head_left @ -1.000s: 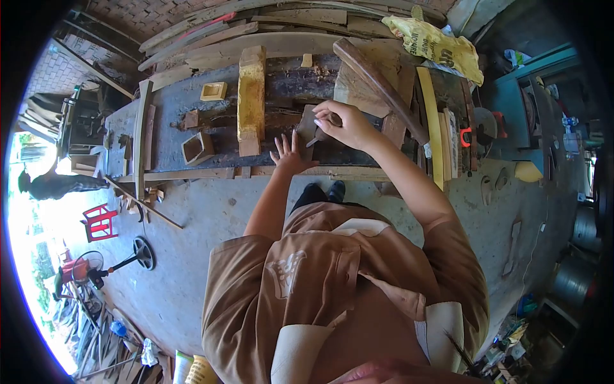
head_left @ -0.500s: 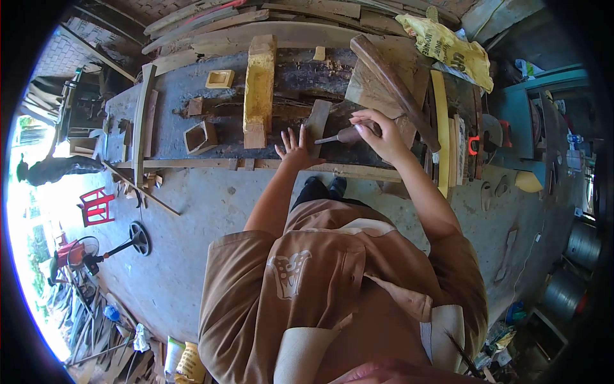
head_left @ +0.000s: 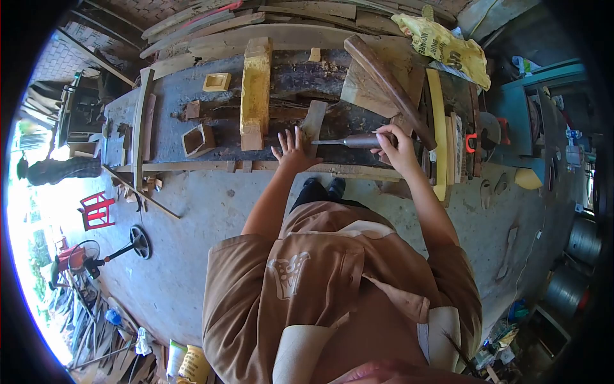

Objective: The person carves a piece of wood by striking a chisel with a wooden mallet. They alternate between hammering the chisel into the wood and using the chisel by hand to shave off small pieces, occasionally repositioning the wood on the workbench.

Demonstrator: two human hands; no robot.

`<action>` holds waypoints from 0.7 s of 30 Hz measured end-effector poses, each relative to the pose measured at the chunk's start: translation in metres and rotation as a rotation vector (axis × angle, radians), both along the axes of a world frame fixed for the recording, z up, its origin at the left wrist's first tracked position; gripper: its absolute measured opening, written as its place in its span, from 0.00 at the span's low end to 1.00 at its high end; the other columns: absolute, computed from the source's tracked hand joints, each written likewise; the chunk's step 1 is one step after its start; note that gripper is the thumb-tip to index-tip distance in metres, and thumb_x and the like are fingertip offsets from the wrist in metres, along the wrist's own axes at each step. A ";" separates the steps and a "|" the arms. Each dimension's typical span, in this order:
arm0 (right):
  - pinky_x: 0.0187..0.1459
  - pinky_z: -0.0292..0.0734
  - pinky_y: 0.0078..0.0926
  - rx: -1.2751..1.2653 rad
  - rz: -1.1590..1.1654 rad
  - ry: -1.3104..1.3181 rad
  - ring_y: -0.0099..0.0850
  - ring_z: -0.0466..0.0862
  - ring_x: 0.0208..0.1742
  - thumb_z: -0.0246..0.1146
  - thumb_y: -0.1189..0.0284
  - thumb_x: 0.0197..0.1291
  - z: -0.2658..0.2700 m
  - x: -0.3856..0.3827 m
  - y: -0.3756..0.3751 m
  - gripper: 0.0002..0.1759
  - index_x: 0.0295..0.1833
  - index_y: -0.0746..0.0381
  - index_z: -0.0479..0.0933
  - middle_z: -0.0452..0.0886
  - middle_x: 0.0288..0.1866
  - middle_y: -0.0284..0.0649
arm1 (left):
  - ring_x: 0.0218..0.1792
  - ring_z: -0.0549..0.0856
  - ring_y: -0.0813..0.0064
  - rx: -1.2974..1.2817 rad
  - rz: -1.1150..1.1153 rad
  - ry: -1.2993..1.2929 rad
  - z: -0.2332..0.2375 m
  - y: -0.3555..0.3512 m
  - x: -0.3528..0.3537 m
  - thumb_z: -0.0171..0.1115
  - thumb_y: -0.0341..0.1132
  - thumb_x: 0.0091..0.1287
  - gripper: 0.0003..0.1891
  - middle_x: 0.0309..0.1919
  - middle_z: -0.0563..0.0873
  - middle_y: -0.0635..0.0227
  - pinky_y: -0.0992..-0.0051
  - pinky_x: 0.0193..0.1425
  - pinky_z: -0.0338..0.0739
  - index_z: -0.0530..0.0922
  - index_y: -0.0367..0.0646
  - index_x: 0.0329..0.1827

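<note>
My right hand (head_left: 398,148) pinches the butt of a chisel (head_left: 358,141) by its dark wooden handle. The chisel's metal blade points left, its tip by my left hand (head_left: 294,152) and the lower end of a flat grey strip (head_left: 314,116). Fingers spread, my left hand lies palm down at the front of the dark workbench (head_left: 224,148), its thumb side beside that strip. Whether the blade rests on the strip is too small to tell. Left of that hand stands a yellowish wooden block (head_left: 256,89) with a long hollow cut in it.
A long thick brown wooden bar (head_left: 393,93) slants across a board at the right. Left on the bench are a small hollowed yellow block (head_left: 217,82) and an open wooden box (head_left: 198,141). A yellow sack (head_left: 448,48) lies at the back right. A red stool (head_left: 96,210) stands on the floor.
My right hand has slid right and slightly down to the handle's end, so more of the chisel shows. My left hand keeps nearly the same place.
</note>
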State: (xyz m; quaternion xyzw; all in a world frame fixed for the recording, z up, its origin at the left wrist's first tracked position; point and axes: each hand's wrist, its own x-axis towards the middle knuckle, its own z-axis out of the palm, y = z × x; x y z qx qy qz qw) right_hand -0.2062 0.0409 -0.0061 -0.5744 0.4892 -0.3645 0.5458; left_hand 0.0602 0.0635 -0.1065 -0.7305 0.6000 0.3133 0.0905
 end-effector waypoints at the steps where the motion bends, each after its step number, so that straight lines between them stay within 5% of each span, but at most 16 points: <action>1: 0.26 0.74 0.16 -0.003 -0.002 0.003 0.24 0.83 0.28 0.58 0.70 0.62 0.004 0.001 -0.001 0.10 0.43 0.66 0.72 0.78 0.32 0.38 | 0.72 0.31 0.51 -0.003 -0.002 0.003 -0.003 0.002 -0.002 0.65 0.69 0.40 0.65 0.72 0.36 0.53 0.38 0.66 0.35 0.34 0.48 0.73; 3: 0.27 0.75 0.16 -0.115 0.087 0.080 0.25 0.83 0.29 0.56 0.71 0.63 0.011 0.003 -0.004 0.09 0.44 0.65 0.72 0.78 0.36 0.37 | 0.73 0.42 0.56 -0.244 0.023 -0.069 -0.001 0.007 -0.005 0.64 0.66 0.46 0.57 0.71 0.48 0.51 0.45 0.68 0.47 0.47 0.39 0.71; 4: 0.27 0.75 0.16 -0.117 0.095 0.078 0.25 0.83 0.29 0.56 0.71 0.63 0.012 0.003 -0.004 0.09 0.44 0.65 0.72 0.78 0.36 0.37 | 0.73 0.42 0.56 -0.246 0.031 -0.071 0.006 0.008 -0.005 0.64 0.66 0.46 0.57 0.71 0.48 0.51 0.45 0.68 0.47 0.47 0.39 0.71; 6: 0.28 0.75 0.17 -0.162 0.146 0.098 0.25 0.83 0.29 0.57 0.72 0.63 0.014 0.005 -0.005 0.08 0.45 0.65 0.72 0.78 0.35 0.38 | 0.66 0.64 0.60 -0.097 0.013 -0.039 0.024 0.008 -0.005 0.64 0.63 0.48 0.49 0.63 0.66 0.52 0.56 0.63 0.61 0.59 0.35 0.66; 7: 0.28 0.75 0.17 -0.167 0.155 0.096 0.25 0.83 0.29 0.57 0.72 0.63 0.013 0.005 -0.007 0.08 0.45 0.65 0.72 0.78 0.35 0.38 | 0.66 0.64 0.60 -0.100 0.022 -0.041 0.024 0.009 -0.006 0.64 0.63 0.48 0.49 0.63 0.66 0.52 0.56 0.63 0.61 0.59 0.35 0.66; 9: 0.28 0.74 0.17 -0.218 0.197 0.134 0.24 0.82 0.29 0.57 0.73 0.62 0.011 0.006 -0.009 0.08 0.44 0.66 0.72 0.78 0.36 0.39 | 0.53 0.78 0.63 -0.048 -0.003 -0.143 0.021 0.012 -0.009 0.64 0.64 0.47 0.47 0.52 0.78 0.56 0.62 0.56 0.70 0.64 0.37 0.62; 16: 0.29 0.73 0.17 -0.317 0.267 0.266 0.22 0.82 0.27 0.59 0.73 0.60 0.031 0.014 -0.020 0.08 0.43 0.65 0.73 0.80 0.33 0.39 | 0.47 0.82 0.62 -0.080 0.060 -0.094 0.009 0.011 -0.023 0.64 0.64 0.47 0.43 0.44 0.82 0.57 0.62 0.53 0.70 0.69 0.34 0.55; 18: 0.35 0.73 0.28 -0.438 0.266 0.316 0.37 0.81 0.32 0.62 0.68 0.57 0.045 0.019 -0.023 0.10 0.40 0.62 0.73 0.79 0.30 0.44 | 0.44 0.83 0.67 -0.082 0.122 -0.097 0.008 0.012 -0.030 0.62 0.63 0.50 0.49 0.43 0.83 0.58 0.60 0.55 0.67 0.62 0.26 0.62; 21: 0.35 0.73 0.28 -0.421 0.295 0.329 0.38 0.80 0.32 0.62 0.68 0.56 0.051 0.021 -0.027 0.10 0.39 0.61 0.73 0.79 0.31 0.43 | 0.42 0.84 0.66 -0.124 0.143 -0.126 0.008 0.014 -0.040 0.59 0.64 0.52 0.50 0.42 0.83 0.56 0.58 0.59 0.65 0.60 0.22 0.61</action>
